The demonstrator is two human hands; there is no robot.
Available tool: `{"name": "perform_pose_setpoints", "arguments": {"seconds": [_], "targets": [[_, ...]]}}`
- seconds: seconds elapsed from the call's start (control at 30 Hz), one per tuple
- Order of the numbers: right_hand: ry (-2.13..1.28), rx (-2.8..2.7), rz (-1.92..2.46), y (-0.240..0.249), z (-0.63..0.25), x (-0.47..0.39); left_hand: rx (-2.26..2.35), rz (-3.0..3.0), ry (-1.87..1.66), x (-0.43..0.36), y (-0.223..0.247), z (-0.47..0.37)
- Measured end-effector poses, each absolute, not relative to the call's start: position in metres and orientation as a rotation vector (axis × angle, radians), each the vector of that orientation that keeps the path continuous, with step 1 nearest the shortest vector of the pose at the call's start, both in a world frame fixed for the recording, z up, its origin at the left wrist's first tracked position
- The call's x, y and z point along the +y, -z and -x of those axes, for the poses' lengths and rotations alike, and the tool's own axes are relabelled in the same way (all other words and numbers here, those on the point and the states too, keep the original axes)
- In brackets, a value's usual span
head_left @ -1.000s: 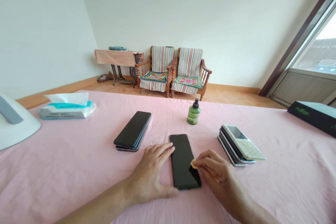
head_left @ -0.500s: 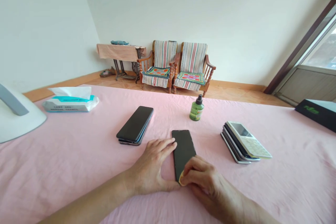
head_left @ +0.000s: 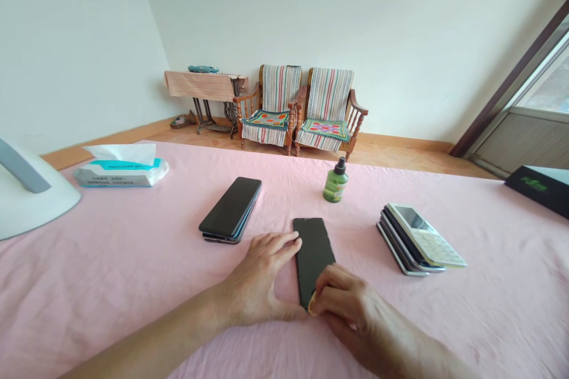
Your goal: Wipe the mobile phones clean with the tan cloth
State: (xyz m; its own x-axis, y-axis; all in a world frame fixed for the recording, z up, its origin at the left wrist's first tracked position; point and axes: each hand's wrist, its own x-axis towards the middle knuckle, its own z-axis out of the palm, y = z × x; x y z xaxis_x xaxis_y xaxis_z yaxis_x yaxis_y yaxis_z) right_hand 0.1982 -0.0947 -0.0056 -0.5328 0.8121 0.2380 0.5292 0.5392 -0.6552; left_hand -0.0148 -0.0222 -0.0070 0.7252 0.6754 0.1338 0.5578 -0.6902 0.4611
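Note:
A dark phone [head_left: 313, 249] lies flat on the pink cloth, its screen up. My left hand [head_left: 260, 281] rests at its left side, fingers apart, with fingertips on the left edge and the thumb by the lower corner. Pinched in my right hand [head_left: 351, 308] is a small yellowish pad [head_left: 312, 303], pressed at the phone's lower end. To the left is a stack of phones [head_left: 231, 207] with a black one on top. Another stack [head_left: 427, 237], topped by a white keypad phone, lies to the right. Behind stands a green spray bottle [head_left: 335, 182] with a black cap.
A tissue pack [head_left: 120, 173] lies at the back left, beside a white and grey object [head_left: 31, 195]. On the far right edge sits a black box [head_left: 537, 192]. Two wooden chairs [head_left: 326, 95] and a cloth-covered small table [head_left: 200, 86] stand by the wall.
My right hand and the pad have shifted slightly right along the phone's lower end. The whole view has moved a little. My left hand keeps its place on the phone's edge.

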Motion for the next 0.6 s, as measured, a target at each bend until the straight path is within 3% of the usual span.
{"name": "perform_pose_setpoints", "arguments": {"seconds": [0.6], "targets": [[-0.596, -2.265, 1.159, 0.008, -0.197, -0.097, 0.946, -2.514, -0.439, -0.023, 0.006, 0.015]]}}
